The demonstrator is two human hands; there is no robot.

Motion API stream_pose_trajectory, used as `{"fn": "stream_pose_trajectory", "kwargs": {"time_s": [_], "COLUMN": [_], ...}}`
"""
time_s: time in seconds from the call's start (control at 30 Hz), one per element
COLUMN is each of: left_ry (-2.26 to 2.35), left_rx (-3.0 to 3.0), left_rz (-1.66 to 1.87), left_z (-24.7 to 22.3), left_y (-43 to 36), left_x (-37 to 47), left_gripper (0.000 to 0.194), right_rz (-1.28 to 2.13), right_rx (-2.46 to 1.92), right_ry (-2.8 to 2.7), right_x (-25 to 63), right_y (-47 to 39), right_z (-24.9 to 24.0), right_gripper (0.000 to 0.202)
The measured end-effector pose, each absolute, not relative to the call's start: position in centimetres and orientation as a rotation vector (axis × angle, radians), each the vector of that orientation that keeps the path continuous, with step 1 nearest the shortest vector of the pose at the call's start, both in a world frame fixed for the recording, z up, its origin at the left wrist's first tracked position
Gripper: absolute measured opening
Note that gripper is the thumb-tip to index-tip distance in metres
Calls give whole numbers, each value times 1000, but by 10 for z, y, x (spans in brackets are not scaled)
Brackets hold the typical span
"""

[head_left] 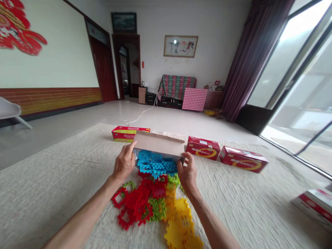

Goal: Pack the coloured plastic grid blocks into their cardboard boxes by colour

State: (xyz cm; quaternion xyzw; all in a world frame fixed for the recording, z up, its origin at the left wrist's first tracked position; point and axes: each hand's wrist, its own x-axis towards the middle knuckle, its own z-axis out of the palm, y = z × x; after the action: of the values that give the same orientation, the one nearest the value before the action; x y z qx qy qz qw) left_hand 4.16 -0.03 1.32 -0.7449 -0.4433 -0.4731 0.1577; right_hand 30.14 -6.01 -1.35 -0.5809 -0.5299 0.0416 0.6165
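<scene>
Between my two hands is an open cardboard box (160, 142), its pale inner flap raised at the far side. My left hand (125, 162) grips the box's left end, and my right hand (188, 170) is closed on its right end. Blue plastic building pieces (156, 164) show at the box's open mouth, on the side facing me. Below them on the rug lie red interlocking pieces (137, 202), green pieces (157, 209) and yellow pieces (180, 221) in a loose pile. How many blue pieces sit inside the box is hidden.
A red and yellow-green box (121, 134) stands behind at left. Two dark red boxes (203, 148) (243, 159) stand at right, and another box (315, 207) lies near the right edge. All rest on a cream rug (77, 180). A white cable (141, 114) crosses the tiled floor.
</scene>
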Motion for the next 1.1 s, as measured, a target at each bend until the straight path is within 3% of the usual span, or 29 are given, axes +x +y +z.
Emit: {"fn": "stream_pose_trajectory", "kwargs": {"time_s": [0.23,0.5,0.73,1.1], "left_ry": [-1208,-1075,-1065,-1169], "left_rx": [-2102,-1953,-2067,-2097], "left_rz": [-1367,-1434,-1329,-1336], "left_z": [12,31,26,79], "left_y": [15,18,54,16], "left_x": [52,37,35,53], "left_gripper": [43,46,41,47], "right_rz": [-22,-101,-45,-47], "right_rx": [-1475,-1376,-1404,-1515], "right_ry": [-1175,-1135,-1132,-1177], "right_x": [314,307,301,323], "right_y": [-27,-26,11,-23], "right_z": [-8,15,6,61], "right_gripper": [19,20,19,23]}}
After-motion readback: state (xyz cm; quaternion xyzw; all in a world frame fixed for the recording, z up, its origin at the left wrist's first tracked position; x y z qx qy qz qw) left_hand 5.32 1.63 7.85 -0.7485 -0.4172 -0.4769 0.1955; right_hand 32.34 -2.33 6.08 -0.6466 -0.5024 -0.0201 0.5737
